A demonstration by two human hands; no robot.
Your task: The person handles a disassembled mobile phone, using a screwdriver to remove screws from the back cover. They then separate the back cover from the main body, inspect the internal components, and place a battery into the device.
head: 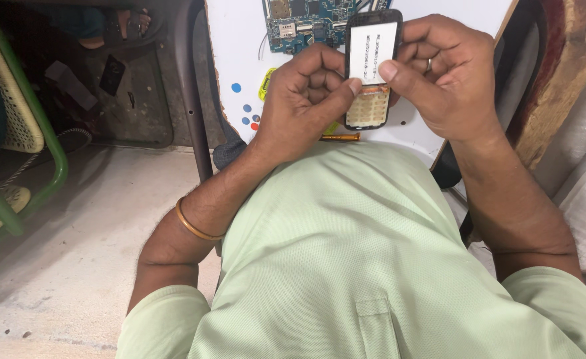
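A small black keypad phone with a pale screen panel and a bare tan keypad area is held upright over a white table. My left hand grips its lower left side, the thumb pressing on the keypad's top edge. My right hand, a ring on one finger, holds the right side, its thumb resting on the screen's lower corner. A gold bangle circles my left wrist.
A blue circuit board lies on the white table behind the phone. A yellow-handled screwdriver lies at the table's near edge, with coloured dots and a yellow part to the left. A green-framed chair stands at the left.
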